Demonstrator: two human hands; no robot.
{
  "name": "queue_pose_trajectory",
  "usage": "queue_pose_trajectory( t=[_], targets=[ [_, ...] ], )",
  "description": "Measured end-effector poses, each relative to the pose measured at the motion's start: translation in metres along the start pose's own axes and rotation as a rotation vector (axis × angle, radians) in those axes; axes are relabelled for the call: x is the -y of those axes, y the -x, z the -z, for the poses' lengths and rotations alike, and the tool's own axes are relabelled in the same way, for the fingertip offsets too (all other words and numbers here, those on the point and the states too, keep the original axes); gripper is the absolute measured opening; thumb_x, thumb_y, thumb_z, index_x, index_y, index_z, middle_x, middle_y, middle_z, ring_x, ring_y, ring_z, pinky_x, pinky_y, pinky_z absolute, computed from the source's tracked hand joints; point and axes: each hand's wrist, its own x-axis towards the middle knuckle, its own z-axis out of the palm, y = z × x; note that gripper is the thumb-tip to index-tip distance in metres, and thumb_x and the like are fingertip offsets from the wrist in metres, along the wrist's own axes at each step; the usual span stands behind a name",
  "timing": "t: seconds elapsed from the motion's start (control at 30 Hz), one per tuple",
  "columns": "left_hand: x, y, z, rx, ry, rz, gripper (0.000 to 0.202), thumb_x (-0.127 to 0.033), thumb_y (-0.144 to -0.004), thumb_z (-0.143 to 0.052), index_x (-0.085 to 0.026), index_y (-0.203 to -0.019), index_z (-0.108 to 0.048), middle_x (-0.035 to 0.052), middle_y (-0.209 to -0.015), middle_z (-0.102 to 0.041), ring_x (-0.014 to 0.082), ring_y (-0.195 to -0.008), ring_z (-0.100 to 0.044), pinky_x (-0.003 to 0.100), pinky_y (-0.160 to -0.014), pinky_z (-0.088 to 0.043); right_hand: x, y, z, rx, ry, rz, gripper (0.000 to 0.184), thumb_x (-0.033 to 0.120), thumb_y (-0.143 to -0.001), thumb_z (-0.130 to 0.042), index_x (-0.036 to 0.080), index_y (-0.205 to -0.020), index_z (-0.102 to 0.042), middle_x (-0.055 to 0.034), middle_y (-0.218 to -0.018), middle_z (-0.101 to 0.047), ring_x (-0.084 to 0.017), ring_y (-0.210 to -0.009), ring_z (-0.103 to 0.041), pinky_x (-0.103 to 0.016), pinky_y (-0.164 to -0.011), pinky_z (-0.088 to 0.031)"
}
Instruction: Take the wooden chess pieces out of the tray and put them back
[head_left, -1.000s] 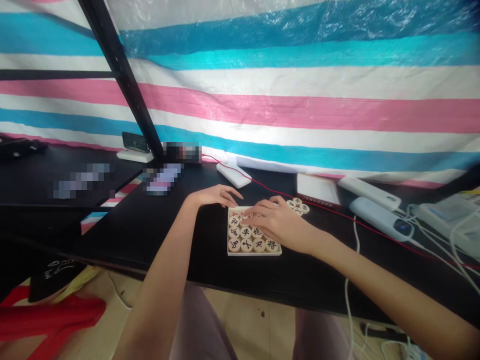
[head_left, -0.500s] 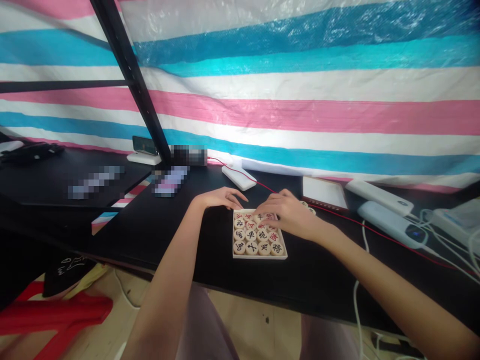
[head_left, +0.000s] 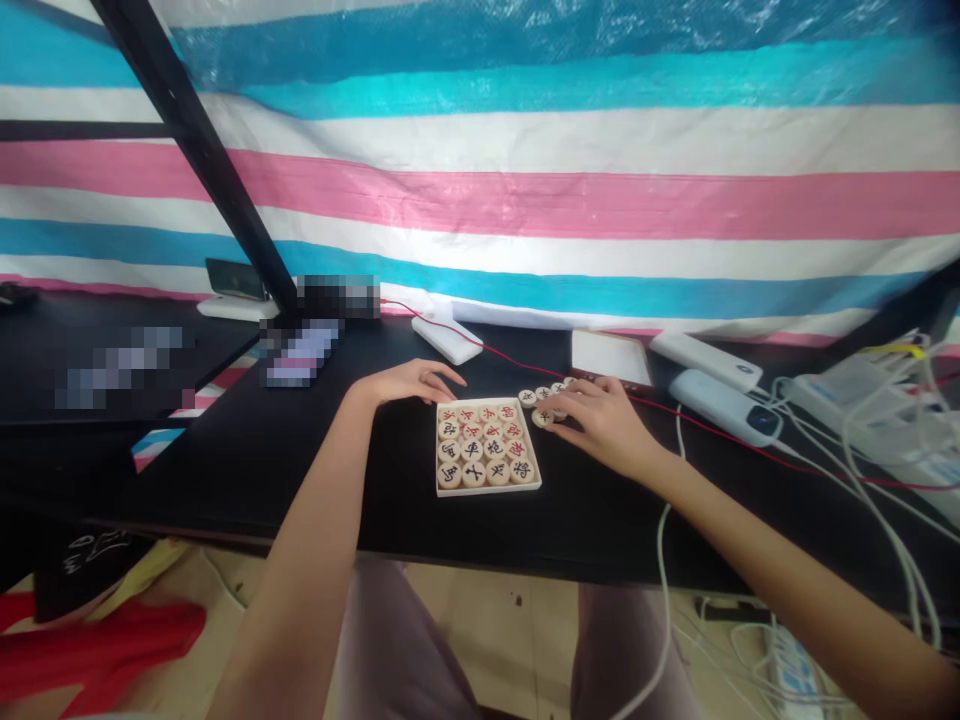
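Observation:
A shallow white box lies on the black table, filled with rows of round Chinese chess pieces marked in red and black. My left hand rests by the box's far left corner, fingers stretched and apart, holding nothing. Just right of the box, my right hand has its thumb and index finger at a loose Chinese chess piece with a black character. Beyond those fingers several more loose pieces lie in a row, partly covered by the hand.
A white power bank and a flat white-topped case lie at the back. On the right are a long white device, a light blue device and tangled white cables. A red cable crosses behind the pieces.
My right hand has moved off the box to the loose pieces on its right, uncovering the box's far rows. My left hand stays by the far left corner. The view has shifted rightward.

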Motion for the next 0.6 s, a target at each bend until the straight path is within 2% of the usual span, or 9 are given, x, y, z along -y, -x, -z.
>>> queue_pose_trajectory(
  t=[0.17,0.4,0.5,0.6],
  targets=[
    [0.001,0.000,0.000,-0.003,-0.016,-0.002,0.047,-0.027,-0.070,-0.071,-0.017,-0.115,-0.059,0.0096,-0.097,-0.072,0.0208,-0.093,-0.064,0.026,-0.071,-0.044,-0.002,0.001,-0.004,-0.042,0.010,0.054,0.014,0.030,-0.091,-0.051,0.027,-0.090,-0.065,0.0038,-0.108,-0.069,-0.019,-0.101,-0.055,-0.036,-0.079,-0.027],
    [0.002,-0.001,0.001,-0.005,-0.016,-0.017,0.046,-0.029,-0.069,-0.071,-0.016,-0.112,-0.060,0.0096,-0.096,-0.072,0.0216,-0.095,-0.064,0.027,-0.073,-0.045,-0.001,0.000,-0.003,-0.055,0.053,0.064,0.019,0.025,-0.091,-0.049,0.028,-0.097,-0.067,0.0019,-0.115,-0.066,-0.020,-0.104,-0.053,-0.037,-0.079,-0.030],
    [0.002,-0.001,0.001,-0.003,-0.012,-0.019,0.047,-0.030,-0.069,-0.072,-0.017,-0.113,-0.060,0.0097,-0.096,-0.071,0.0220,-0.095,-0.064,0.027,-0.073,-0.045,-0.004,0.005,0.002,-0.037,0.037,-0.015,0.022,0.025,-0.091,-0.047,0.029,-0.103,-0.065,0.0002,-0.115,-0.066,-0.021,-0.104,-0.054,-0.038,-0.080,-0.032],
    [0.002,0.000,0.001,-0.004,-0.012,-0.015,0.048,-0.031,-0.070,-0.071,-0.017,-0.114,-0.060,0.0101,-0.097,-0.071,0.0219,-0.095,-0.064,0.027,-0.073,-0.045,-0.010,0.017,0.003,-0.061,-0.013,-0.202,0.027,0.030,-0.092,-0.044,0.026,-0.112,-0.061,-0.0041,-0.117,-0.063,-0.023,-0.106,-0.054,-0.042,-0.085,-0.037]
  ],
)
